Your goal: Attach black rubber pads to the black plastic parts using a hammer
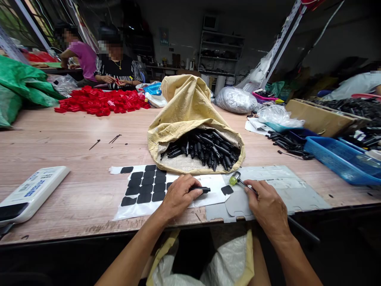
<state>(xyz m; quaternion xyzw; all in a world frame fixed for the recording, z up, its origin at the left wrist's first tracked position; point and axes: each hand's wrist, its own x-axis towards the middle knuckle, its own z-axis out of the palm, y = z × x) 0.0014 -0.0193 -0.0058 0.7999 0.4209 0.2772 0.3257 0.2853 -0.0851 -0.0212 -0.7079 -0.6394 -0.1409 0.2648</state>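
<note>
Where the bench (83,159) meets the wearer, two bare hands at work, set apart from each other. Count: tube in hand, one; hammer, one; sheet (210,186) of black stickers (145,188), one, carrying well over a dozen, the exact figure hidden by a hand; loose sticker (227,190), one, between tube and hammer; thin pins (94,144), three, lying to the left; white device (38,190), one, far left; co-workers (116,73) at upper left, two.

Left hand (180,194): over the sheet, thumb and fingers closed on the black tube (206,190), whose end juts out to the right. Right hand (269,204): above the grey mat (285,190), fingers curled round the handle of the hammer (235,178); yellow-green head tilted up and leftward, near the sack's lip. Whether head and mat touch cannot be told.

Containers: yellow sack (181,107), one, lying on the bench behind the sheet, mouth toward the wearer, filled with black tubes (205,149) too many to count. Lap sack (228,260), one, white with yellow edging, open below the bench edge; interior dark, contents unclear. Blue tray (327,159), at right, a clear tub (370,161) at its far end. Red parts (101,101), one heap, uncounted, directly on the bench.
</note>
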